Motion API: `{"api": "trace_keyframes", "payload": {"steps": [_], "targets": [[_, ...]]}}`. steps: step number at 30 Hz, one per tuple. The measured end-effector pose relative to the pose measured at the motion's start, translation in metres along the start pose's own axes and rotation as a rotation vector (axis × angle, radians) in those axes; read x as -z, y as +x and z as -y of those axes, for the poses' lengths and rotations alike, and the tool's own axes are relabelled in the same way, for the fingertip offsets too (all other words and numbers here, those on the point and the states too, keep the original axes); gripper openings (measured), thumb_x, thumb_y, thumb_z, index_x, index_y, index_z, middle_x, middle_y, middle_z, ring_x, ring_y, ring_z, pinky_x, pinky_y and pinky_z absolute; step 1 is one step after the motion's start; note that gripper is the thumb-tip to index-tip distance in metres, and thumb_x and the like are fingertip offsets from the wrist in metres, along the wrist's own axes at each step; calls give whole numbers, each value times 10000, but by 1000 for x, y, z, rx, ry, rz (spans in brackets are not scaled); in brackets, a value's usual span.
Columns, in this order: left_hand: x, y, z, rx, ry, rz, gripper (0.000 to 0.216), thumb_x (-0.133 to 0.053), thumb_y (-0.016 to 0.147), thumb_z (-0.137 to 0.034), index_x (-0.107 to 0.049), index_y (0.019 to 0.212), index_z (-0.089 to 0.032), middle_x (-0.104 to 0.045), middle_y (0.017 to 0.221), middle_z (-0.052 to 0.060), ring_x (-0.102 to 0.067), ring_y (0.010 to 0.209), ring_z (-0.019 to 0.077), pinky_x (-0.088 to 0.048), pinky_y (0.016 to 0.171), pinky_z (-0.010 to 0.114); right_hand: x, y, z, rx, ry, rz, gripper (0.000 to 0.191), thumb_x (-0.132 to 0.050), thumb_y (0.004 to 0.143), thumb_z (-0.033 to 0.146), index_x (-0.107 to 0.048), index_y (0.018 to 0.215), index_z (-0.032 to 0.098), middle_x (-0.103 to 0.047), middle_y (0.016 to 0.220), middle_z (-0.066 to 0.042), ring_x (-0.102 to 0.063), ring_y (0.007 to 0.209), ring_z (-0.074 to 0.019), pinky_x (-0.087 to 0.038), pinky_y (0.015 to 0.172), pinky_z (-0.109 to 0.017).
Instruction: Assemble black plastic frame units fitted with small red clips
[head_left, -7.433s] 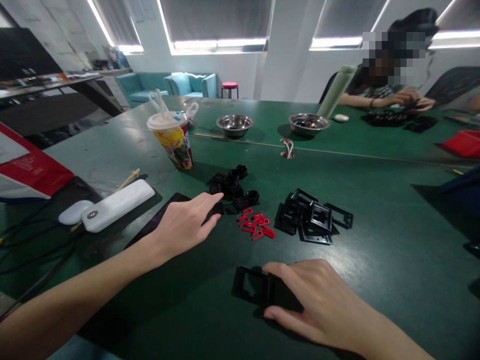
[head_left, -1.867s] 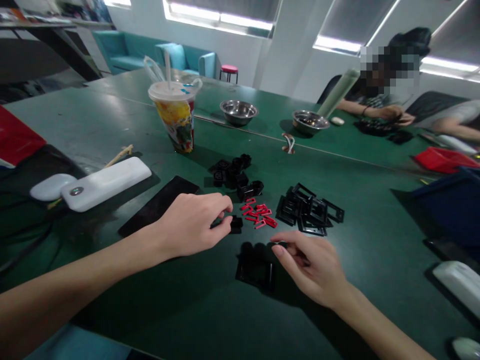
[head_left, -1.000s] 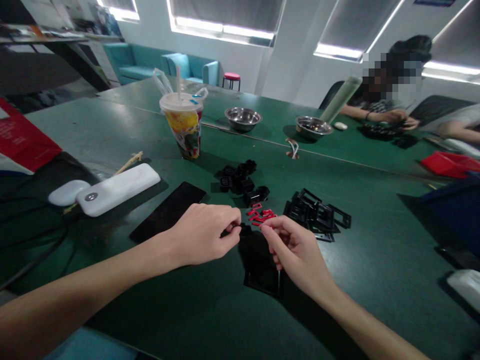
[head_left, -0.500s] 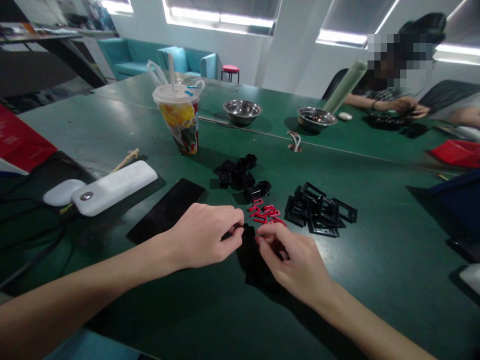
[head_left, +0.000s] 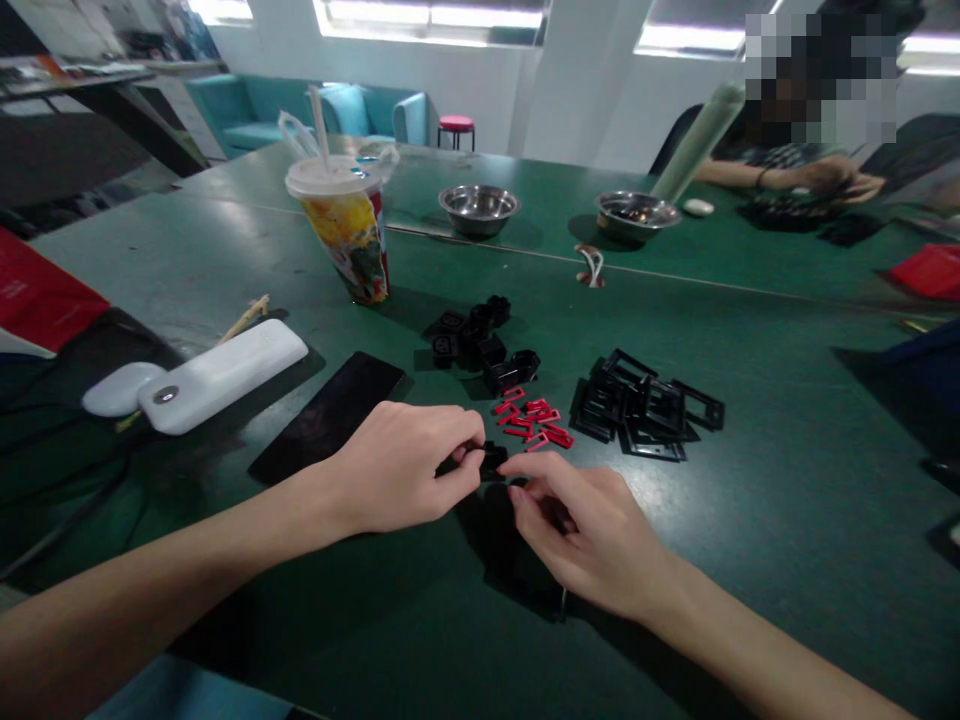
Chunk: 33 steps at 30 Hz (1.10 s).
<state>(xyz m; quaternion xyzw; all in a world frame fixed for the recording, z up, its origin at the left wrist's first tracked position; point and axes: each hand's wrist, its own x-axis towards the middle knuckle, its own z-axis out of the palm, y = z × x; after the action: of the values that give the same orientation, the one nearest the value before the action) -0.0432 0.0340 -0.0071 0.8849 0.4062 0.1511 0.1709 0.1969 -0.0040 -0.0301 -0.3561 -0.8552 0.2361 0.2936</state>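
My left hand pinches a small black plastic part between thumb and fingertips, just above the green table. From the other side my right hand reaches in, its index fingertip at the part's edge and its thumb a little apart, lower down. A dark, flat black item lies beneath the right hand and is partly hidden. Small red plastic frames are scattered just beyond the fingertips. Behind them sits a cluster of black plastic housings. Rectangular black frames are piled to the right.
A black phone lies by my left wrist, beside a white elongated device. Farther back stand a drink cup with a straw and two steel bowls. Another person's hands work across the table.
My right index finger has moved slightly left against the black part, and the thumb has dropped away from it. The left hand keeps its pinch. The view has shifted slightly.
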Motion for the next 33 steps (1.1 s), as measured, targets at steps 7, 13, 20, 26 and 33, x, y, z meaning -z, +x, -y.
{"api": "trace_keyframes", "payload": {"steps": [7,13,20,26,33], "targets": [[1,-1,0,-9,-16,-1,157,-544,1005,-262,-692,989,-212,-720,883,-12,-670,774,158,-415,689,296,3,5,0,-142,133,-133,89,-586,1037,199,-639,1106,219,-653,705,56,-551,528,-97,-390,496,-239],[0,1,0,-6,-19,9,159,-542,1004,-268,-690,991,-212,-725,885,-6,-675,774,161,-421,692,297,6,13,-4,-315,239,-150,125,-638,1040,308,-732,1053,227,-695,770,11,-586,608,-136,-423,527,-262],[6,0,-3,56,-39,0,156,-567,1003,-332,-678,992,-222,-727,873,-8,-684,779,169,-424,693,298,7,13,-7,-282,203,-126,173,-639,1043,305,-774,1131,242,-763,906,-18,-639,676,-157,-466,587,-284],[11,0,-6,139,-76,33,272,-684,969,-482,-611,1032,-227,-684,801,-45,-649,700,155,-345,615,285,6,14,-9,-167,184,-116,219,-609,1059,238,-794,1174,248,-748,940,-34,-653,747,-162,-479,651,-292],[10,4,-6,191,-68,133,266,-648,1001,-480,-595,1095,-238,-701,822,-40,-655,734,181,-352,640,291,4,12,-8,-150,152,-81,284,-599,1063,240,-800,1263,261,-701,922,-33,-628,708,-142,-462,607,-272]]}}
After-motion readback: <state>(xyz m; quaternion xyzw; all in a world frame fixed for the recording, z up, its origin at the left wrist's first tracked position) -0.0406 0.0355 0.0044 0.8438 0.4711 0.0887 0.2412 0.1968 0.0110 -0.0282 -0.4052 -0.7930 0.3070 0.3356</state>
